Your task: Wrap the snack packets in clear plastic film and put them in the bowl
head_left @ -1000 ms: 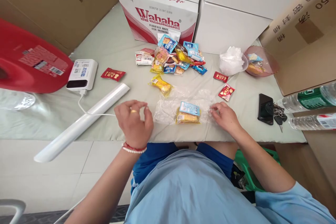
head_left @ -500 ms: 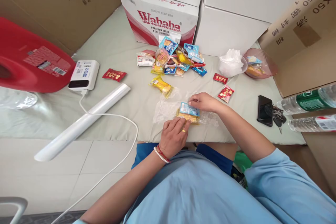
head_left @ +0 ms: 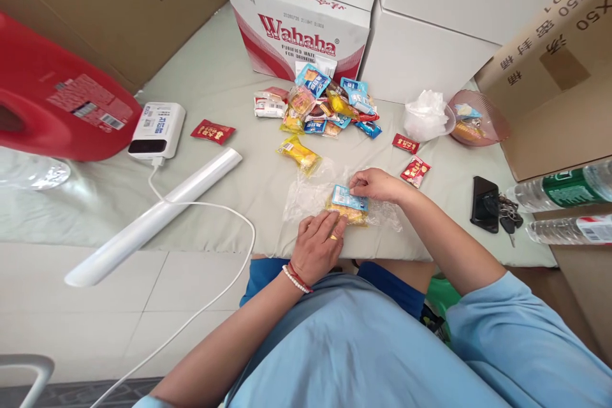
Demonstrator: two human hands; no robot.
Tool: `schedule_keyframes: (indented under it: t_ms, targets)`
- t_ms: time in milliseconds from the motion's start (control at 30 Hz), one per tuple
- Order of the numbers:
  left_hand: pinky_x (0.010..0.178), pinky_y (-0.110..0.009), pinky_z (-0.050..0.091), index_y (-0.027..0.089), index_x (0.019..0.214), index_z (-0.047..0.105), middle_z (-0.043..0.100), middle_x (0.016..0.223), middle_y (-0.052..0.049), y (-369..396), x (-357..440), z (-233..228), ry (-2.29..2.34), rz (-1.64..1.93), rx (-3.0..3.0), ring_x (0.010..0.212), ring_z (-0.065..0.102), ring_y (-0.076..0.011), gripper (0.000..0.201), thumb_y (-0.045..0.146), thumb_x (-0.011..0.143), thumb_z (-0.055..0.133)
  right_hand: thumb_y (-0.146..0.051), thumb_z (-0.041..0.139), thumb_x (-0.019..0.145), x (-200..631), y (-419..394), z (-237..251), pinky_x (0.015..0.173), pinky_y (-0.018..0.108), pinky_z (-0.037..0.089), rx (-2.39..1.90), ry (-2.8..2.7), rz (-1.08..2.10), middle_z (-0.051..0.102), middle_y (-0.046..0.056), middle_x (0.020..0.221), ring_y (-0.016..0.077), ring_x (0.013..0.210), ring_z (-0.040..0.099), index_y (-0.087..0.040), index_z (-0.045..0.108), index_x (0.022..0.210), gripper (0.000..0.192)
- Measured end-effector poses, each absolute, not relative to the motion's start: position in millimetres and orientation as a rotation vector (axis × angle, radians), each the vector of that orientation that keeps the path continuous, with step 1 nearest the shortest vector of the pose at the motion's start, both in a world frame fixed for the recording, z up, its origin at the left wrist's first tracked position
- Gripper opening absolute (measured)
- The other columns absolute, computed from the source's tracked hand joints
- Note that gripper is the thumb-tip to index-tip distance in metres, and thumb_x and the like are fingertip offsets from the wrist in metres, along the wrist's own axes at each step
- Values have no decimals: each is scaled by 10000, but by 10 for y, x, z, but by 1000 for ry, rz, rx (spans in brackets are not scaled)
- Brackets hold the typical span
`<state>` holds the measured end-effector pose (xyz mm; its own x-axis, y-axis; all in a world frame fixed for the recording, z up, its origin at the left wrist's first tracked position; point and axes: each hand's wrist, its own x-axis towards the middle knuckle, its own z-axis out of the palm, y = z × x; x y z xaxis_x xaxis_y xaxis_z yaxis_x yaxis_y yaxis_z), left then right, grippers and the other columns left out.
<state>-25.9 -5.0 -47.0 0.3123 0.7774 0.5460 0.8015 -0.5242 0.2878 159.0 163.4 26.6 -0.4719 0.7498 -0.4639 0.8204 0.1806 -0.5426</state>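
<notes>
A clear plastic bag (head_left: 300, 199) lies flat near the table's front edge. On it sits a yellow snack packet (head_left: 357, 217), with a blue snack packet (head_left: 345, 196) stacked on top. My left hand (head_left: 319, 245) rests fingers-down, fairly flat, against the yellow packet's near left edge. From the right, my right hand (head_left: 377, 185) has thumb and fingers closed at the blue packet's upper right edge; its fingertips are partly hidden. Just beyond the bag lies another yellow snack packet (head_left: 299, 153). Behind that is a heap of mixed snack packets (head_left: 329, 105).
Red packets (head_left: 415, 171) lie right of the bag. Farther right are bowls (head_left: 482, 134), a phone (head_left: 484, 204), keys (head_left: 509, 213) and water bottles (head_left: 568, 191). A white tube (head_left: 157, 217), corded device (head_left: 157, 131) and red jug (head_left: 71, 95) stand left. Boxes (head_left: 299, 32) line the back.
The view has shifted slightly, so the scene sits a little farther right. Both hands stay at the stacked packets; my right fingers remain at the blue packet's edge.
</notes>
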Motion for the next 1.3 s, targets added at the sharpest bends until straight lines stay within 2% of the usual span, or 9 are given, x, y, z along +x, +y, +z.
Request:
schedule_keyframes:
  t_ms: [133,300,400,533,800,933,1067,1167,1300]
  targets:
    - [1054,-453,385,188,1445,559,704,1351,-141,-35,-243,-479,-1528,-1017,-2516,1279,616,-291,483,185,962,575,-307,658,903,1589,1620,314,656,236,413,1579,2353,-1035,731,38,818,158,731,609,-167,761,943,179]
    - [1046,-438,405,184,1409,592,721,1304,-145,-44,-247,-500,-1510,-1025,-2490,1257,625,-286,451,192,959,589,-288,674,847,1629,1641,339,625,234,389,1513,2283,-1211,700,9,783,142,693,566,-164,741,880,145]
    - [1029,-433,417,176,1377,616,734,1268,-145,-48,-247,-503,-1498,-1045,-2466,1229,639,-287,426,192,952,602,-261,669,827,1640,1648,337,620,231,380,1480,2286,-1230,670,-13,751,130,663,540,-166,755,979,199]
    - [1086,-445,396,173,1373,620,722,1313,-144,-45,-237,-502,-1491,-1067,-2459,1280,621,-287,431,192,942,616,-329,679,846,1607,1662,330,626,234,379,1489,2316,-1160,625,-26,694,130,637,526,-177,761,1077,288]
    - [1122,-456,377,210,1452,575,725,1303,-139,-62,-230,-513,-1535,-1059,-2437,1290,621,-285,505,221,949,610,-392,696,813,1558,1745,288,639,241,420,1421,2241,-1339,709,8,783,153,720,582,-161,753,862,243]
    - [1111,-449,372,217,1408,610,734,1287,-125,-70,-226,-512,-1517,-1050,-2400,1272,626,-277,456,235,953,617,-393,712,797,1559,1756,295,632,241,420,1471,2254,-1249,712,12,789,157,723,583,-168,759,891,248]
    - [1015,-413,403,202,1349,647,776,1138,-96,-94,-228,-542,-1452,-1077,-2347,1120,675,-246,413,209,936,656,-410,698,819,1567,1757,310,640,242,423,1452,2276,-1194,723,22,811,160,730,583,-175,763,907,260]
    - [948,-388,410,215,1378,632,782,1075,-82,-110,-234,-574,-1431,-1061,-2364,1060,688,-222,439,171,941,641,-453,657,842,1571,1749,287,652,248,437,1428,2246,-1282,713,19,803,163,739,582,-164,744,848,302]
    - [948,-382,413,239,1448,579,778,1121,-94,-114,-243,-608,-1470,-1059,-2430,1112,692,-224,497,164,958,600,-578,687,785,1568,1728,253,640,250,442,1438,2188,-1438,664,1,738,154,716,557,-164,706,775,415]
